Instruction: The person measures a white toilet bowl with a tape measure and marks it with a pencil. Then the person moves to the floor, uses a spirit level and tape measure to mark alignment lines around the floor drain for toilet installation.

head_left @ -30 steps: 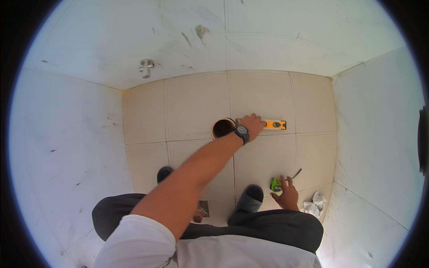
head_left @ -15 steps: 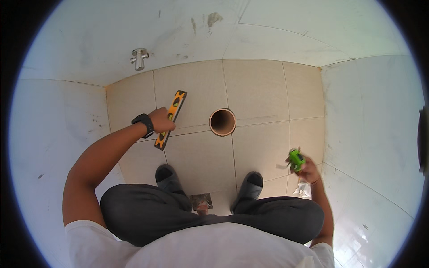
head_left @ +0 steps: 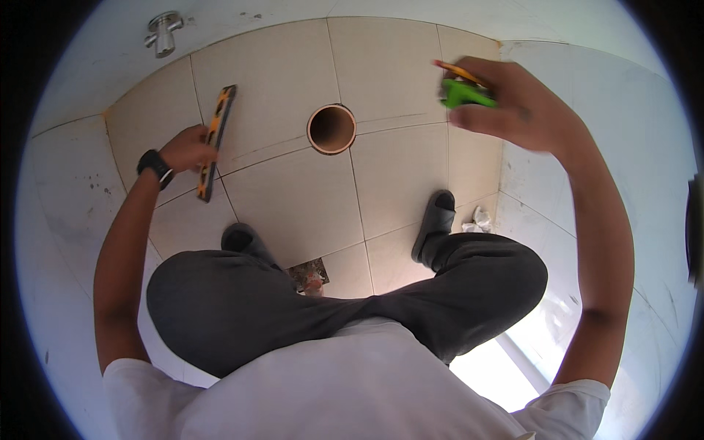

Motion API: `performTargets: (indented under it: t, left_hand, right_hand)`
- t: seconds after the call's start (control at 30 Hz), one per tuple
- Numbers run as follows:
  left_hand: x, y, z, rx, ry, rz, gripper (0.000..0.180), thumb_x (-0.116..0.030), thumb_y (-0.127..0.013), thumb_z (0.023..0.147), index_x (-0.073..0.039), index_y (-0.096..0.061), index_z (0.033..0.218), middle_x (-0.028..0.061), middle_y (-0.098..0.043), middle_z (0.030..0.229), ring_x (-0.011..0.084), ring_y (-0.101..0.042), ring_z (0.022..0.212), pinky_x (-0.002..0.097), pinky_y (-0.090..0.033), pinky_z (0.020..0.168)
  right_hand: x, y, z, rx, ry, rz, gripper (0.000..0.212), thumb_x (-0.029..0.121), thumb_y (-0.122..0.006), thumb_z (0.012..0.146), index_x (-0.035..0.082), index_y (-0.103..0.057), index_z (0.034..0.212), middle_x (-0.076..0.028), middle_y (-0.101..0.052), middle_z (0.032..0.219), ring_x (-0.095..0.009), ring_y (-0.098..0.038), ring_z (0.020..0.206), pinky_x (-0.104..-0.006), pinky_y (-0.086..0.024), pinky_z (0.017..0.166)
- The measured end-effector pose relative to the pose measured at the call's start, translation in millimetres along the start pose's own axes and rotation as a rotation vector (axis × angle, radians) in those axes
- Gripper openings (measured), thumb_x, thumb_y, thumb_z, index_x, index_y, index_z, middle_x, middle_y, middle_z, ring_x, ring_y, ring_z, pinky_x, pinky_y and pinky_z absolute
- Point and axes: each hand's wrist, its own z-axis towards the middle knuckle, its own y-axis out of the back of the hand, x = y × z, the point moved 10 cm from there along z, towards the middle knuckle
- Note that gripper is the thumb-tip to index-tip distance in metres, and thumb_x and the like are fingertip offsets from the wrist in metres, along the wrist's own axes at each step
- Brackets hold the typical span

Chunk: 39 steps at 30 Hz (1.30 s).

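Observation:
My left hand (head_left: 189, 149) is closed round the middle of a yellow and black spirit level (head_left: 218, 125), which it holds tilted at the left. On that wrist sits a black watch. Raised at the far right, my right hand (head_left: 517, 103) grips a green tape measure (head_left: 466, 93), slightly blurred. A pencil (head_left: 460, 72), yellow with a reddish end, is held in the same hand, lying over the tape measure. Between the two hands, apart from both, a round brown pipe (head_left: 331, 130) opens upward out of the tiled floor.
Beige tiles (head_left: 290, 191) cover the floor between pale walls. A metal angle valve (head_left: 163, 33) juts from the wall at the far left. Near my slippered feet are a dark square floor opening (head_left: 308, 275) and a crumpled white wrapper (head_left: 478, 219) by the right wall.
My right hand has risen and swung far forward with the tape measure and pencil. My left hand still holds the level, now turned more edge-on. The whole view has shifted and tilted.

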Motion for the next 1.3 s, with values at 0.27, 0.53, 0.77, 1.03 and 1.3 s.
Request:
performTargets:
  t: [0.27,0.53,0.77,1.03,1.3]
  left_hand:
    - [-7,26,-89,-0.136,0.292,0.346,0.043,-0.017,-0.076,0.069,0.0,-0.055,0.103,0.0114,-0.062,0.085,0.0231,-0.065,0.082,0.0382,-0.056,0.07]
    - [-176,-13,-123,-0.423,0.26,0.738,0.045,-0.016,-0.068,0.073,0.001,-0.049,0.111,0.0252,-0.064,0.088,0.0409,-0.062,0.085,0.0457,-0.049,0.075]
    - [-295,-69,-102,-0.528,0.283,0.652,0.042,-0.035,-0.07,0.085,0.003,-0.057,0.099,0.0187,-0.062,0.074,0.034,-0.065,0.074,0.0452,-0.05,0.072]
    - [-251,-154,-43,-0.266,0.556,-0.199,0.042,-0.032,-0.063,0.094,0.0,-0.057,0.121,0.0124,-0.055,0.098,0.0208,-0.064,0.079,0.0425,-0.065,0.063]
    - [-242,-164,25,-0.508,0.067,-0.902,0.03,-0.007,-0.064,0.09,0.003,-0.055,0.117,0.0142,-0.062,0.113,0.025,-0.068,0.092,0.0413,-0.063,0.074]
  right_hand:
    - [-175,-80,148,0.285,-0.289,-0.193,0.051,0.046,-0.078,0.069,0.002,-0.07,0.095,-0.012,-0.067,0.081,-0.029,-0.064,0.073,-0.0408,-0.051,0.069]
    - [-173,-111,209,0.029,0.042,-0.07,0.052,0.045,-0.075,0.076,0.011,-0.074,0.116,-0.009,-0.072,0.113,-0.03,-0.069,0.103,-0.0461,-0.054,0.086]
    - [-139,-107,193,0.046,0.233,-0.139,0.038,0.033,-0.067,0.081,0.009,-0.076,0.11,-0.013,-0.072,0.114,-0.03,-0.069,0.106,-0.0431,-0.055,0.084]
    - [-130,-114,191,0.209,0.335,0.073,0.066,0.052,-0.078,0.072,0.005,-0.071,0.118,-0.015,-0.072,0.112,-0.034,-0.069,0.099,-0.0469,-0.054,0.086]
    - [-95,-117,179,0.278,0.376,0.42,0.063,0.059,-0.077,0.069,0.0,-0.072,0.091,-0.016,-0.068,0.082,-0.026,-0.063,0.065,-0.0387,-0.052,0.058]
